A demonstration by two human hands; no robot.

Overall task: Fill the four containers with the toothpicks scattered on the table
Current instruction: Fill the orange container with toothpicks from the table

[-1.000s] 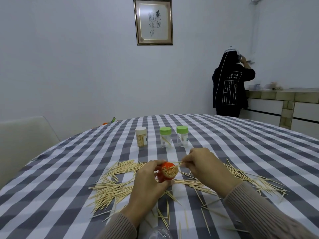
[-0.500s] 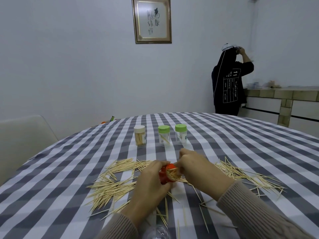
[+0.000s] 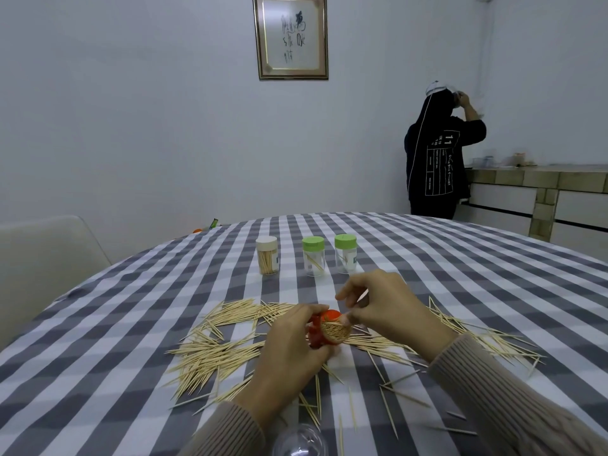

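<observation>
My left hand (image 3: 289,350) grips a red container (image 3: 324,330), tilted with its mouth toward me and packed with toothpicks. My right hand (image 3: 391,307) pinches a few toothpicks at the container's mouth. Loose toothpicks (image 3: 210,350) lie scattered on the checked tablecloth to the left, right and front of my hands. Further back stand three upright containers: a white-lidded one (image 3: 267,255) full of toothpicks, and two green-lidded ones (image 3: 313,256) (image 3: 345,254) holding only a few.
A clear round lid or cap (image 3: 297,441) lies at the table's near edge. A pale chair (image 3: 42,255) stands at the left. A person in a dark hoodie (image 3: 434,159) stands at the far right beside a counter (image 3: 539,179).
My right hand has lifted slightly at the container's mouth, fingers now spread above it. The red container stays in my left hand, its full mouth turned more toward me.
</observation>
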